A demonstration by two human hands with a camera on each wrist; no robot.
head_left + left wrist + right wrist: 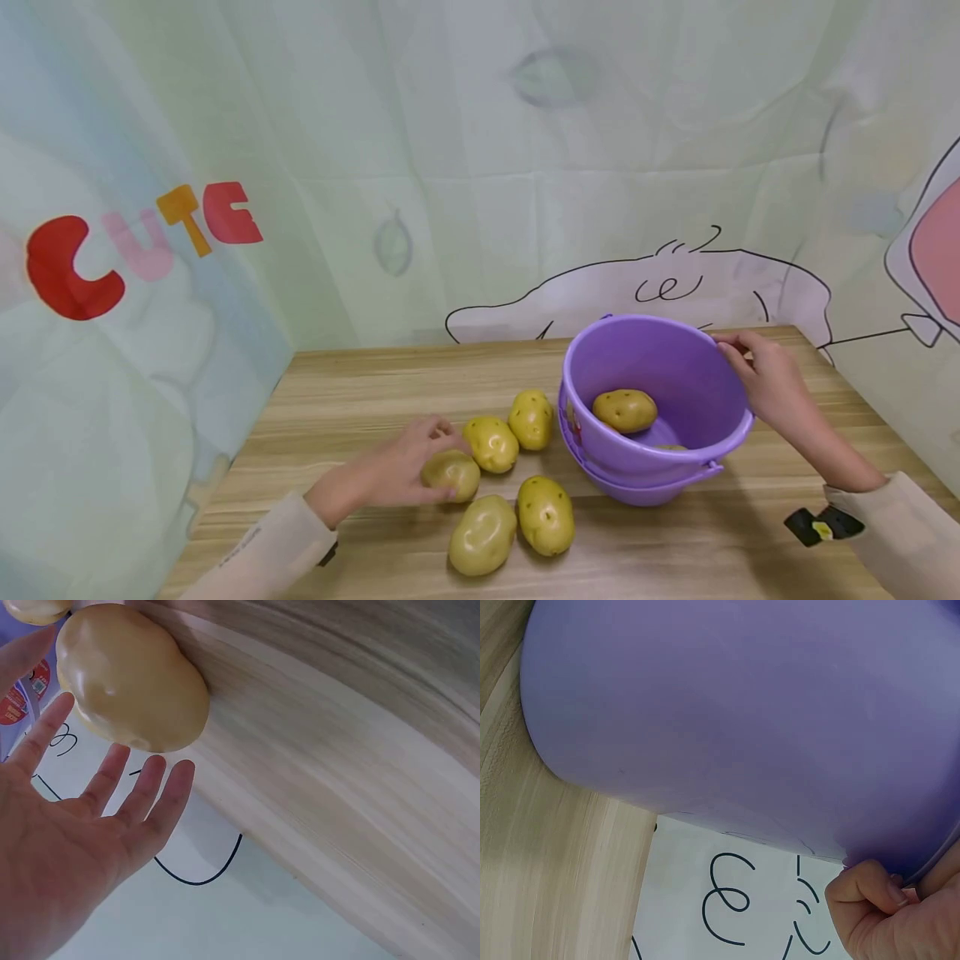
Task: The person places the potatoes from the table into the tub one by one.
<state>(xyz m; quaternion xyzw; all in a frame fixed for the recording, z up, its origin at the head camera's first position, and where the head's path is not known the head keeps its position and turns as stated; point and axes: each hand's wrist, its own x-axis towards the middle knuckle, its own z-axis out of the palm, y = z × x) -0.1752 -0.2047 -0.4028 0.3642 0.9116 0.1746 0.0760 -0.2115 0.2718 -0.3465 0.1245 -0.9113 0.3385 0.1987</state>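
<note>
My left hand (408, 462) reaches over a yellow-brown potato (455, 477) on the table. In the left wrist view the fingers of the left hand (97, 825) are spread and fairly straight beside that potato (131, 679); whether they touch it, I cannot tell. A purple bucket (645, 471) stands tilted towards me, and my right hand (772, 379) pinches its rim on the right. The right wrist view shows the right hand (885, 915) with curled fingers at the rim. One potato (625, 411) lies inside the bucket, with part of another (670, 448) just showing behind the near rim.
Several more potatoes lie left of the bucket: two behind (491, 444) and two nearer me (482, 536). The wooden table (360, 379) ends at a printed cloth backdrop (465, 167). The bucket's handle (705, 473) hangs down along its near side.
</note>
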